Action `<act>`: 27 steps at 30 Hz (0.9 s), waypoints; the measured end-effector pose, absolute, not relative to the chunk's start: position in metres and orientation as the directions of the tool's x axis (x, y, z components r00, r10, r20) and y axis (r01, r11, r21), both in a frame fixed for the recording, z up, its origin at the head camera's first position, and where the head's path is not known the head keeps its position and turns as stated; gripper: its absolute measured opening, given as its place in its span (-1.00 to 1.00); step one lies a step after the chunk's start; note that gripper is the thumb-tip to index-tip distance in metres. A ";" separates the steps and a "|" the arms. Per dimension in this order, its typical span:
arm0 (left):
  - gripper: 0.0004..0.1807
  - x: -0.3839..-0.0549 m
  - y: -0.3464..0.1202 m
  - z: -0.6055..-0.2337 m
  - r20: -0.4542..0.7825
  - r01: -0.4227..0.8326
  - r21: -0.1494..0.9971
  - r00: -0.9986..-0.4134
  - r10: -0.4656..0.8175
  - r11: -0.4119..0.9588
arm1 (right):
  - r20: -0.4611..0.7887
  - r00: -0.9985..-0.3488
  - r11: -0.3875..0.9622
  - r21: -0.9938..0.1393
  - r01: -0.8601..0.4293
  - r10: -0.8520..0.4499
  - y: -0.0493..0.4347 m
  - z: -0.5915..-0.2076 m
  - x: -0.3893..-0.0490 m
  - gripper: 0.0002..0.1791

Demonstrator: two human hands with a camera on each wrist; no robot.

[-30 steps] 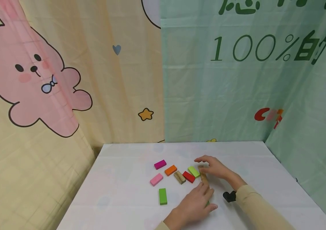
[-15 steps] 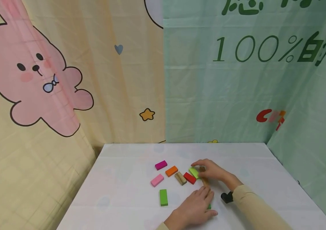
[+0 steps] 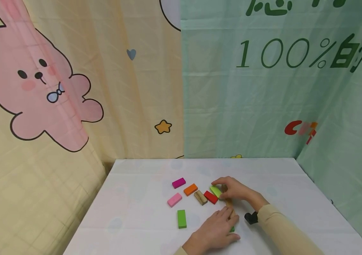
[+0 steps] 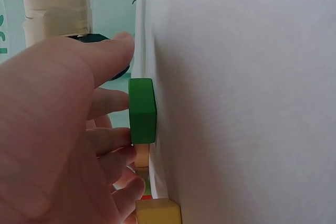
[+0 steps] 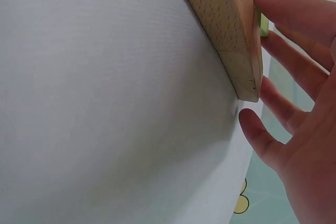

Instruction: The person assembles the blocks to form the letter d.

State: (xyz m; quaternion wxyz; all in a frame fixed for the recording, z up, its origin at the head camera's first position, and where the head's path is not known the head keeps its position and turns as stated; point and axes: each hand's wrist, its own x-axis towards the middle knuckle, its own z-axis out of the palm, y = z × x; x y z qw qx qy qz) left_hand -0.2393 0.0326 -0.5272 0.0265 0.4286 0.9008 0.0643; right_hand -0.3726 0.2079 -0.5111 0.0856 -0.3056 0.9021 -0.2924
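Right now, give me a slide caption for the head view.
Left fingers and right fingers at a row of wooden blocks on a white table, coloured blocks scattered alongside.

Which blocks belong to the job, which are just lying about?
Likely the job, at left hand and right hand: wood row, dark green block, yellow block, lime block.

Apparently lying about: red block, striped block, orange block, pink block, magenta block, bright green block.

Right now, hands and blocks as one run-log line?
left hand: over wooden blocks | dark-green block: beside left hand | right hand: at light-green block, grip unclear | bright-green block: lying apart
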 end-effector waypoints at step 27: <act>-0.37 -0.239 0.032 -0.526 0.011 0.770 0.108 -0.633 0.774 0.629 | -0.039 -0.835 0.751 -0.462 -0.473 -0.549 0.190 -0.502 -0.367 -0.37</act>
